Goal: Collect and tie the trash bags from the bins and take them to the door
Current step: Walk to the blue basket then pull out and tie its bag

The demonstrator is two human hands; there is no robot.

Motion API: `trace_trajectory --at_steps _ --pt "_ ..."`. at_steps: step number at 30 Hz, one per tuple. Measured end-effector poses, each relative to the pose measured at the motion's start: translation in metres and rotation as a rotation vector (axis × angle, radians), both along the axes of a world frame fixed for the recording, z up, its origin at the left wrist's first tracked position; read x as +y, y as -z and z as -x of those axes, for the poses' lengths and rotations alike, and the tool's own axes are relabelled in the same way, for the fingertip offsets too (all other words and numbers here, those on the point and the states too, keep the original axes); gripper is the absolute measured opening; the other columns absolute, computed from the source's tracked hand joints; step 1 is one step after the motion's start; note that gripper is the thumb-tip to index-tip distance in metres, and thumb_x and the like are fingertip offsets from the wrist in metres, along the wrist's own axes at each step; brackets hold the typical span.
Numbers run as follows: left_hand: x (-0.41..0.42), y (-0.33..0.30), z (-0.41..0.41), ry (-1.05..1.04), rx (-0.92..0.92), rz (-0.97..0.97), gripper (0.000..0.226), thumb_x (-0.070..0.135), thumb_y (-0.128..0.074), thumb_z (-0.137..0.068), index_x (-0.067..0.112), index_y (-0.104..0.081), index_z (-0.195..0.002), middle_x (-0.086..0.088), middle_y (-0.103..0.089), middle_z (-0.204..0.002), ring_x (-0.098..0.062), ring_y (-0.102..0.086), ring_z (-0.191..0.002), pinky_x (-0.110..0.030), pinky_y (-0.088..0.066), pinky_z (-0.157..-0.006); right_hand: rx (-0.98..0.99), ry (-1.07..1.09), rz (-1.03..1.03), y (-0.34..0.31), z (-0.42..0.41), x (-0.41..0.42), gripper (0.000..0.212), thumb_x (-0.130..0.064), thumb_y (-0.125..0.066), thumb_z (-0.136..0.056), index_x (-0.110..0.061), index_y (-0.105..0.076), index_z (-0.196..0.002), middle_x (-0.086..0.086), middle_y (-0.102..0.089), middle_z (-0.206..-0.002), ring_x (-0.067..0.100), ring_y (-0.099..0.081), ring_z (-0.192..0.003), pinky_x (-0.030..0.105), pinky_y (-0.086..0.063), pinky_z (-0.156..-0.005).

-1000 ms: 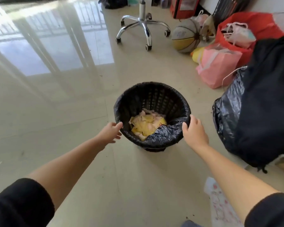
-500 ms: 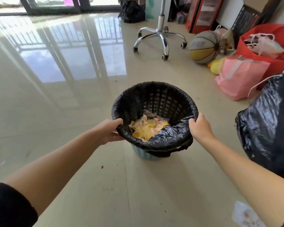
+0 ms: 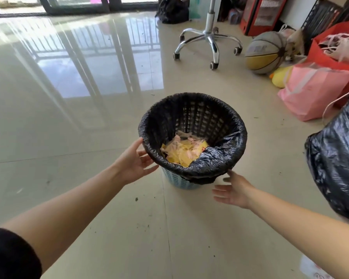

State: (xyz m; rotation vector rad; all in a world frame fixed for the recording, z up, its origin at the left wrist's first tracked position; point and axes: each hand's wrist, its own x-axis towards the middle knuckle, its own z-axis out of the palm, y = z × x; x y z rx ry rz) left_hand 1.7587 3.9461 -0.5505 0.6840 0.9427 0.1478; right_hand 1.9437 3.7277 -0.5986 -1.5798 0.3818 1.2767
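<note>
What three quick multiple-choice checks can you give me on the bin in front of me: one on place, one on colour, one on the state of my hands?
1. Where does the basketball lie?
A. inside the bin
B. on the floor beyond the bin, by the pink bag
C. under the left hand

2. What colour is the bin below its black liner?
A. light blue
B. red
C. green

3. How are the hands?
A. both gripping the liner
B. right hand lifting the liner out
C. both open, gripping nothing

Key:
1 B: the ball rests on the floor between the chair base and the pink bag.
2 A: a light blue lattice wall shows under the liner's folded edge.
3 C: the left hand has straight fingers at the rim; the right hand is spread just below it.
</note>
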Motion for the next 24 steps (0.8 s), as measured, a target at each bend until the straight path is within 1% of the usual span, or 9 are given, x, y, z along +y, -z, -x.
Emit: trace_trajectory --at_steps 3,6,9,11,13,17,20,22,24 --pt "-0.001 -0.001 -0.003 -0.076 -0.024 0.028 0.041 0.047 -0.04 -0.096 0.011 -0.057 -0.092 -0.004 -0.062 -0.084 -0.016 -0.058 -0.084 -0.036 -0.049 -0.084 0.053 -0.09 -0.067 0.005 0.025 0.013 0.029 -0.036 -0.036 -0.099 -0.017 -0.04 -0.121 0.016 -0.055 -0.097 0.033 -0.058 -0.097 0.043 -0.05 -0.066" --pt "-0.004 0.0 -0.005 -0.041 -0.01 0.001 0.037 0.048 -0.045 -0.094 0.015 -0.058 -0.085 0.0 -0.061 -0.077 -0.012 -0.056 -0.078 -0.032 -0.049 -0.079 -0.028 -0.038 -0.128 0.009 0.035 0.024 0.021 -0.021 -0.034 -0.1 -0.012 -0.05 -0.112 0.01 -0.058 -0.083 0.023 -0.06 -0.076 0.038 -0.049 -0.068" --pt "-0.005 0.0 -0.004 -0.068 -0.031 -0.029 0.033 0.044 -0.044 -0.096 0.017 -0.059 -0.081 0.004 -0.058 -0.068 -0.008 -0.054 -0.063 -0.028 -0.049 -0.078 -0.083 0.083 -0.128 0.013 0.025 0.021 0.013 -0.005 -0.036 -0.098 -0.007 -0.048 -0.103 0.007 -0.05 -0.066 0.016 -0.05 -0.054 0.034 -0.05 -0.058" --pt "-0.001 0.002 -0.001 -0.097 -0.064 -0.035 0.026 0.036 -0.044 -0.098 0.019 -0.059 -0.084 0.006 -0.061 -0.064 -0.005 -0.056 -0.058 -0.027 -0.049 -0.079 -0.056 -0.001 -0.089 0.008 0.021 0.013 0.013 -0.005 -0.037 -0.097 -0.007 -0.049 -0.094 0.004 -0.042 -0.055 0.01 -0.043 -0.038 0.027 -0.052 -0.049" --pt "0.001 0.003 0.001 -0.101 -0.082 -0.032 0.023 0.033 -0.045 -0.098 0.02 -0.06 -0.086 0.006 -0.063 -0.065 -0.005 -0.056 -0.062 -0.027 -0.049 -0.079 0.026 -0.145 -0.086 -0.005 0.024 0.003 0.017 -0.008 -0.038 -0.096 -0.009 -0.049 -0.083 0.001 -0.04 -0.049 0.008 -0.038 -0.032 0.023 -0.053 -0.047" --pt "0.001 0.005 -0.005 -0.083 -0.081 -0.037 0.027 0.037 -0.047 -0.096 0.016 -0.061 -0.086 0.005 -0.063 -0.069 -0.006 -0.059 -0.064 -0.027 -0.049 -0.081 0.158 -0.255 -0.244 -0.036 0.026 -0.017 0.019 -0.007 -0.039 -0.093 -0.012 -0.044 -0.075 0.002 -0.045 -0.051 0.012 -0.044 -0.041 0.031 -0.057 -0.057" --pt "0.002 0.005 -0.01 -0.093 -0.088 -0.057 0.024 0.034 -0.048 -0.096 0.016 -0.06 -0.087 0.003 -0.06 -0.08 -0.009 -0.057 -0.076 -0.026 -0.053 -0.068 0.182 -0.279 -0.406 -0.061 0.018 -0.03 0.012 -0.002 -0.05 -0.079 -0.013 -0.046 -0.076 0.004 -0.052 -0.058 0.015 -0.055 -0.052 0.038 -0.059 -0.071" --pt "0.004 0.007 -0.011 -0.089 -0.103 -0.053 0.024 0.035 -0.049 -0.095 0.015 -0.061 -0.09 0.002 -0.061 -0.084 -0.011 -0.057 -0.08 -0.027 -0.051 -0.07 0.145 -0.272 -0.501 -0.073 0.011 -0.039 0.024 0.0 -0.059 -0.062 -0.014 -0.05 -0.08 0.006 -0.06 -0.071 0.017 -0.063 -0.064 0.042 -0.058 -0.075" --pt "0.004 0.01 -0.01 -0.086 -0.134 -0.032 0.029 0.038 -0.048 -0.095 0.013 -0.062 -0.095 0.0 -0.061 -0.09 -0.013 -0.058 -0.087 -0.028 -0.05 -0.078 0.066 -0.275 -0.53 -0.08 0.003 -0.046 0.031 0.004 -0.058 -0.061 -0.012 -0.061 -0.088 0.008 -0.067 -0.091 0.02 -0.067 -0.081 0.043 -0.058 -0.078"
